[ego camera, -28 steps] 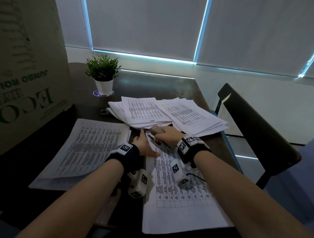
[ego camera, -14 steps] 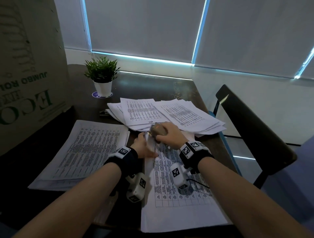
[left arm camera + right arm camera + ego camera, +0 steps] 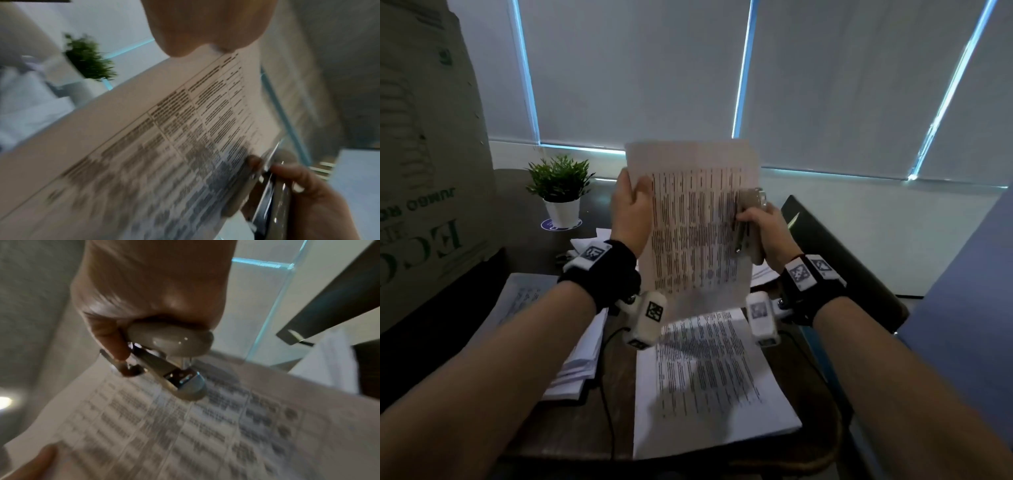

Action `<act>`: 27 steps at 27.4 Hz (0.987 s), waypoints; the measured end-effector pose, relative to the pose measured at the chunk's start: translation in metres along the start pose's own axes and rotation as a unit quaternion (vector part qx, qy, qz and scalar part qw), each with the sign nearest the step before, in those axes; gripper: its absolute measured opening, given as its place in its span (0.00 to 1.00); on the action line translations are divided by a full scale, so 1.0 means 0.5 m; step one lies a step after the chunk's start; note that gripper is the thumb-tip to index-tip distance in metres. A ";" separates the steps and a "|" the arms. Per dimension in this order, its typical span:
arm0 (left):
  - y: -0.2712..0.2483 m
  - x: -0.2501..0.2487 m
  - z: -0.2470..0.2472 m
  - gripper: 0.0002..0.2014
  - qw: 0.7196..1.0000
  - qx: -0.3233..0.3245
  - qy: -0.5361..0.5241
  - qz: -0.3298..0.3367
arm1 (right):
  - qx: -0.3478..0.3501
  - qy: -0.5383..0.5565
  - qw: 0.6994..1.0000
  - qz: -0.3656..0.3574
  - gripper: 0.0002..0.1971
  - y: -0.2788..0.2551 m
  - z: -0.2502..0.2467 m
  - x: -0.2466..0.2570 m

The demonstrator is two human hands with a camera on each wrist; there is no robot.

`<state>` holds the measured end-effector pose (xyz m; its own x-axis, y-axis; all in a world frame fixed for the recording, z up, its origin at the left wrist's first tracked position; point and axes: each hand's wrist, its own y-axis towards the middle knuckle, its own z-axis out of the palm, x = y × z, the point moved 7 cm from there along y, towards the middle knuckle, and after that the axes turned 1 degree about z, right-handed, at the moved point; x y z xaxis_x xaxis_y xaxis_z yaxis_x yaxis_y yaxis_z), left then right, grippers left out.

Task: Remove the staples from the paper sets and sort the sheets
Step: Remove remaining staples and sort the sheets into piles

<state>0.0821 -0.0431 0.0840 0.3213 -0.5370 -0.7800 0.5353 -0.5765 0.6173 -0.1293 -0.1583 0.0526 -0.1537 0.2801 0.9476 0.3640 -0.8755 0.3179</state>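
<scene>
A printed sheet point(image 3: 695, 222) stands upright in the air above the table, blurred in the left wrist view point(image 3: 164, 146) and the right wrist view point(image 3: 205, 426). My left hand point(image 3: 630, 212) pinches its left edge with the thumb point(image 3: 205, 27) in front. My right hand point(image 3: 763, 233) grips a small grey and chrome stapler point(image 3: 751, 205) point(image 3: 170, 353) and presses it against the sheet's right edge. Below the hands, the rest of the paper set point(image 3: 709, 377) lies flat near the table's front edge.
A stack of sheets point(image 3: 571, 359) lies to the left of the paper set. A potted plant point(image 3: 558, 192) stands at the back left beside a tall cardboard box point(image 3: 421, 171). A dark chair point(image 3: 842, 257) stands at the table's right side. A cable point(image 3: 606, 394) runs between the stacks.
Both hands were down at the top edge of the paper set on the table. They have risen, lifting one sheet upright. The stapler stays in my right hand.
</scene>
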 end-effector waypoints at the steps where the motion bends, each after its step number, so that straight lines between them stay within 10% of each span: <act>1: 0.006 -0.039 0.012 0.06 0.999 -0.012 -0.006 0.037 | -0.010 0.013 0.999 -0.031 0.04 -0.001 0.000 0.032; 8: -0.079 0.052 0.076 0.08 0.995 0.002 0.077 -0.061 | -0.139 -0.086 0.987 0.014 0.13 -0.075 -0.049 -0.066; 11: -0.032 0.012 0.099 0.08 0.991 0.025 0.129 -0.025 | -0.267 -0.137 0.934 -0.193 0.15 -0.083 -0.090 0.079; 15: -0.007 -0.057 0.161 0.09 0.974 0.102 0.198 0.037 | -0.312 0.058 0.891 -0.325 0.11 -0.057 -0.117 0.304; 27: -0.022 -0.115 0.293 0.16 0.953 0.199 0.217 0.064 | -0.224 0.089 0.953 -0.185 0.13 0.053 -0.082 0.345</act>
<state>-0.0565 -0.0960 0.1370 0.7036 -0.3622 -0.6113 0.1592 -0.7582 0.6323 -0.1837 -0.1492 0.2230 -0.3632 0.5664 0.7397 -0.1690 -0.8208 0.5456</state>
